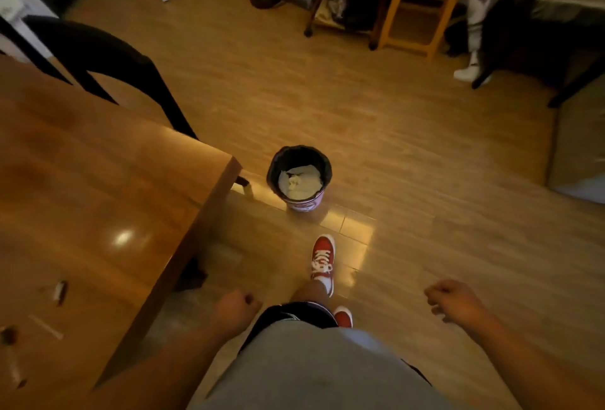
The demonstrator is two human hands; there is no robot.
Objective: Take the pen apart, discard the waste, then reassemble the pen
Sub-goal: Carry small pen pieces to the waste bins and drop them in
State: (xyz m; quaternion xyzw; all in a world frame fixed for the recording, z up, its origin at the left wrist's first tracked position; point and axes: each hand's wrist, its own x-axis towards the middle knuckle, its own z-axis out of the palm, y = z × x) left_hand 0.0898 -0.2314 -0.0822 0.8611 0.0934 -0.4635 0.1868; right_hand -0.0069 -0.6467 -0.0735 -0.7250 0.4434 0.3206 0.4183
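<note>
Both hands hang curled: left hand (236,310) fisted, contents hidden; right hand (453,301) loosely closed, apparently empty.

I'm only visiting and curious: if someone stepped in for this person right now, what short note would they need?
Left hand: curled shut; whether it holds anything cannot be seen.
Right hand: loosely curled, nothing visible in it.
Pen pieces lie apart on the wooden table, at its near left; they are blurred.
The bin stands on the floor ahead, beyond the table corner, with crumpled paper inside.
Done: pen taken apart.
Left: discard any waste, if not already done, then reassemble the pen.
</note>
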